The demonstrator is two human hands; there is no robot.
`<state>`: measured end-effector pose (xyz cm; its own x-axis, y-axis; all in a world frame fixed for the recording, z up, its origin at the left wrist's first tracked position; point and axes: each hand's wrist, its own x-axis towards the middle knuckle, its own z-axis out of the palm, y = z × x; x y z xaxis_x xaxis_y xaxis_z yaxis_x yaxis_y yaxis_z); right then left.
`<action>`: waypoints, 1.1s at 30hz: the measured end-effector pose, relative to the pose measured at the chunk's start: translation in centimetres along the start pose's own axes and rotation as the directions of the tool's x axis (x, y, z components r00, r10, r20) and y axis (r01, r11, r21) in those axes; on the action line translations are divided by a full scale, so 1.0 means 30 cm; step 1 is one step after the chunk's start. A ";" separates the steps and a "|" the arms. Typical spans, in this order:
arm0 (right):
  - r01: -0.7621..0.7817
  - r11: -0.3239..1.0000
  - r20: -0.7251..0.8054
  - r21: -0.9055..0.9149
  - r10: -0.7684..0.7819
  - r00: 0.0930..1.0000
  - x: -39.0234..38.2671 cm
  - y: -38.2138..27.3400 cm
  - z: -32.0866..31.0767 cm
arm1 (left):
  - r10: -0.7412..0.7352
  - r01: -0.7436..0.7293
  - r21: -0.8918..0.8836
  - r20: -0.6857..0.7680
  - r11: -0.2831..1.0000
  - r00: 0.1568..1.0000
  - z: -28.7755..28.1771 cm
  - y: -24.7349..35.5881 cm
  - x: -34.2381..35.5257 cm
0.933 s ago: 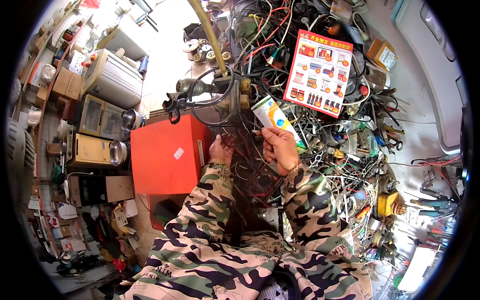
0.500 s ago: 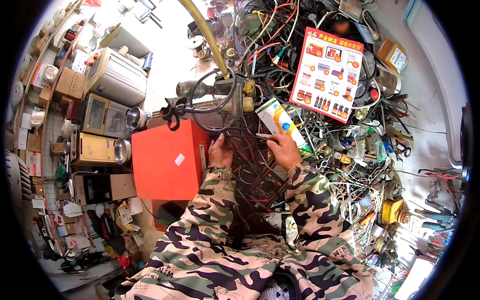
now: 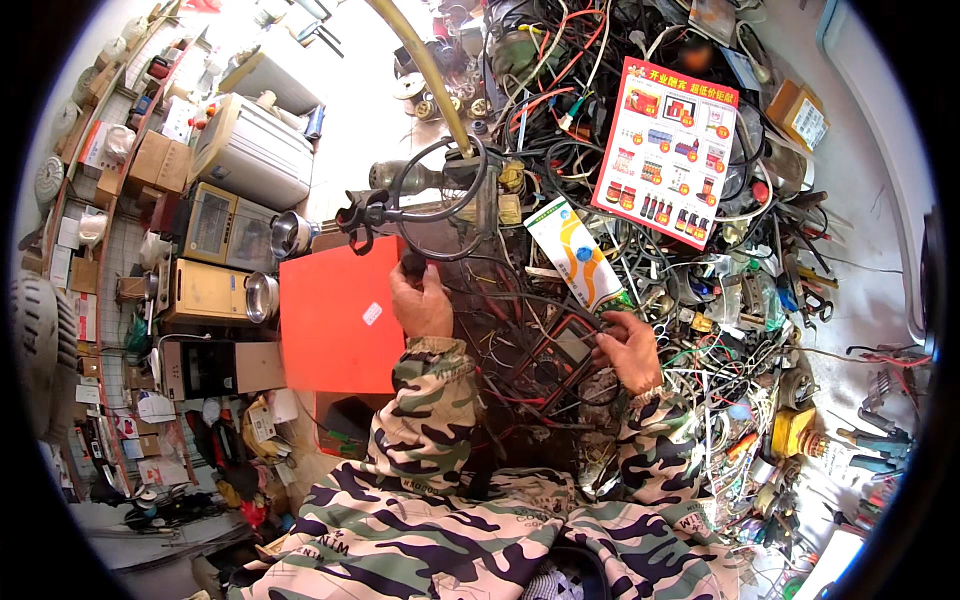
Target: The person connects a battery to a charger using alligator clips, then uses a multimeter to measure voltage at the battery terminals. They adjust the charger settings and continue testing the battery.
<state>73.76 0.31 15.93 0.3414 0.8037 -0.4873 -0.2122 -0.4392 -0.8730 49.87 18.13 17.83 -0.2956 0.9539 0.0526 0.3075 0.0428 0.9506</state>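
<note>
A dark cable (image 3: 530, 296) runs between my two hands across the cluttered bench. My left hand (image 3: 422, 302) is closed round a small black piece that looks like the cable's end, beside a large red box (image 3: 340, 315). My right hand (image 3: 630, 350) has its fingers curled round the cable's other stretch, just right of a dark multimeter (image 3: 563, 350). Thin red and black wires lie between the hands. Above my left hand stands a black loop of cable (image 3: 440, 145) with a dark clip (image 3: 360, 222) on it.
A yellow curved pole (image 3: 420, 60) rises at the top. A white and orange carton (image 3: 575, 255) and a red-edged flyer (image 3: 668, 150) lie on heaped wires at the right. Steel bowls (image 3: 262, 297), small appliances and packed shelves line the left. Pliers (image 3: 885, 440) lie far right.
My hands have moved apart: the right came down and to the right, the left slightly left. The cable now stretches between them, and more of the multimeter shows.
</note>
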 end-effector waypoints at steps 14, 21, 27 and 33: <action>0.505 0.779 0.378 -0.371 -0.370 0.848 0.098 -0.150 0.246 | 0.060 -0.153 -0.383 -0.244 0.911 0.968 -0.532 0.247 0.155; 0.566 0.511 0.417 -0.647 -0.384 0.824 0.055 -0.136 0.271 | 0.108 -0.315 -0.567 -0.368 0.761 0.923 -1.054 0.192 0.429; 0.458 0.617 0.070 -0.640 -0.547 0.834 0.124 -0.155 0.250 | 0.092 -0.408 -0.556 -0.508 0.724 0.856 -1.365 0.299 0.600; 0.533 0.634 0.185 -0.561 -0.531 0.827 0.096 -0.119 0.325 | 0.237 -0.654 -0.306 -0.759 0.692 0.606 -1.740 0.368 0.441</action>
<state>66.57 8.10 17.85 0.2251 0.9722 0.0642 0.5612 -0.0756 -0.8242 2.14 15.72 44.98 -0.7930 0.3622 0.4899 0.1298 -0.6852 0.7167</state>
